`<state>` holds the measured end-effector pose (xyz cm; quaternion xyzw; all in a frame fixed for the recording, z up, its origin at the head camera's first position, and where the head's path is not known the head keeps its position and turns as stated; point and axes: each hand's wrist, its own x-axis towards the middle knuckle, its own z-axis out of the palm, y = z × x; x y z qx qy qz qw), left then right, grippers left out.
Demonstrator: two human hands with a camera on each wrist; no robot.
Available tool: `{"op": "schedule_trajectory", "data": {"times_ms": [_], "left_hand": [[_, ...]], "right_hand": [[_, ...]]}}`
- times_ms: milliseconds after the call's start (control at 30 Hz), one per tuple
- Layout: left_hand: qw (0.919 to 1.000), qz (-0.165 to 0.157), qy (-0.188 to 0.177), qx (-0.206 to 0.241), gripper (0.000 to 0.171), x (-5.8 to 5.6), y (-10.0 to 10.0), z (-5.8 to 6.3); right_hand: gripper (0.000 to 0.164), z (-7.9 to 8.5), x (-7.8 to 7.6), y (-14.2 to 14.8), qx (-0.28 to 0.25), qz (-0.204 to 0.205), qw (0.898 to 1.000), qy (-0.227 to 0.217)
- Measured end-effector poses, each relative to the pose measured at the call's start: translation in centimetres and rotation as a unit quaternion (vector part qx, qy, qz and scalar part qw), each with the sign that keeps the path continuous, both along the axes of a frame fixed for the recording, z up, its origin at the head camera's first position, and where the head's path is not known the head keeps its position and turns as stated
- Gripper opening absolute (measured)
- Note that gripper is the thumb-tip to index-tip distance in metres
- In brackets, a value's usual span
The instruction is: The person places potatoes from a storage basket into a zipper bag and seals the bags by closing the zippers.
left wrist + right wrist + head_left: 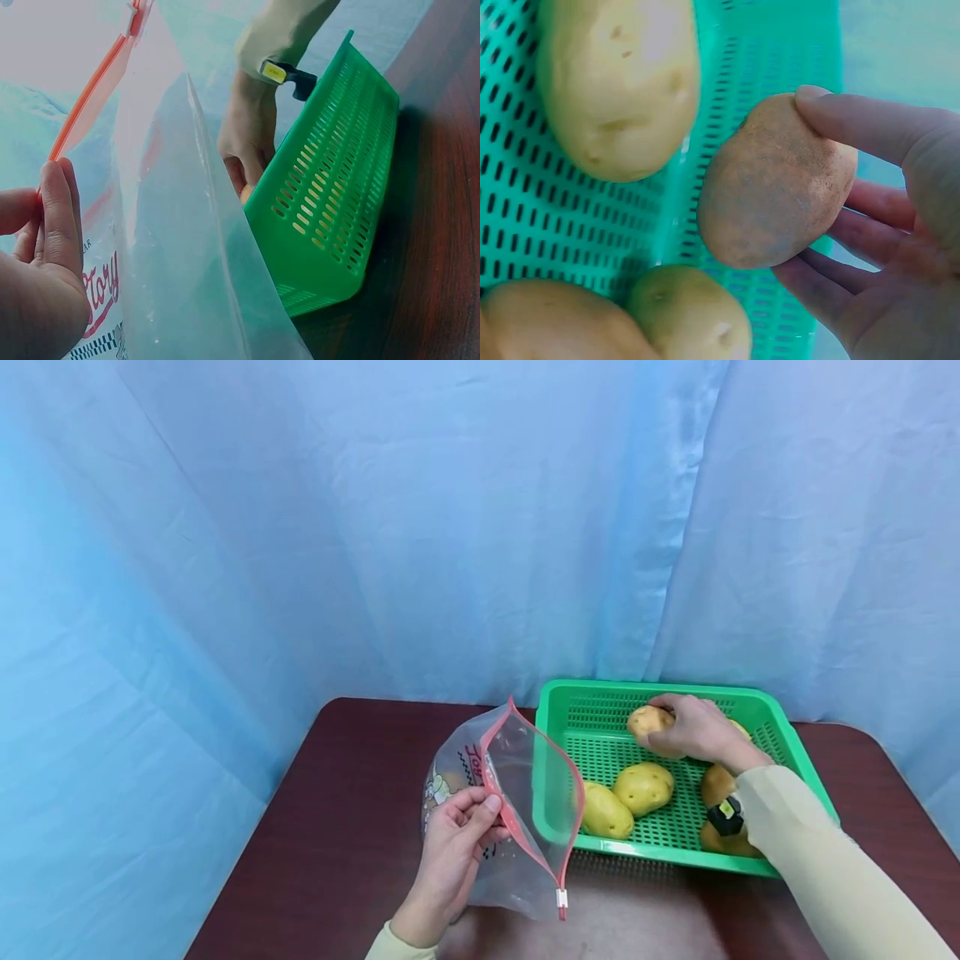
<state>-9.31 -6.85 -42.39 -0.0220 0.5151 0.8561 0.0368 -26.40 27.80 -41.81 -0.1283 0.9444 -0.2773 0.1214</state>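
My left hand [459, 839] pinches the red-edged mouth of a clear zip bag [487, 877], which gapes toward the basket. Red lettering and a cartoon print mark the bag's side, and a white slider [562, 898] sits at the near end of its zip. Over the far part of a green plastic basket [551, 693], my right hand [693, 727] grips a potato [776, 187] between thumb and fingers. Several other potatoes lie in the basket, among them one potato [643, 788] near the middle and another potato [606, 811] by the near left corner.
The basket stands on a dark reddish-brown table [337, 793], right beside the bag. Light blue curtains [480, 527] hang behind the table and along its left. A small black device [725, 816] is worn on the right wrist.
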Motion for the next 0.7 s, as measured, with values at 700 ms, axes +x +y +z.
{"op": "schedule_trajectory", "data": {"times_ms": [700], "left_hand": [[0.9999, 0.008, 0.009, -0.001, 0.009, -0.4, 0.0, -0.1]], "right_hand": [[0.073, 5.3, 5.1, 0.2, -0.105, -0.03, 0.99, 0.093]]}}
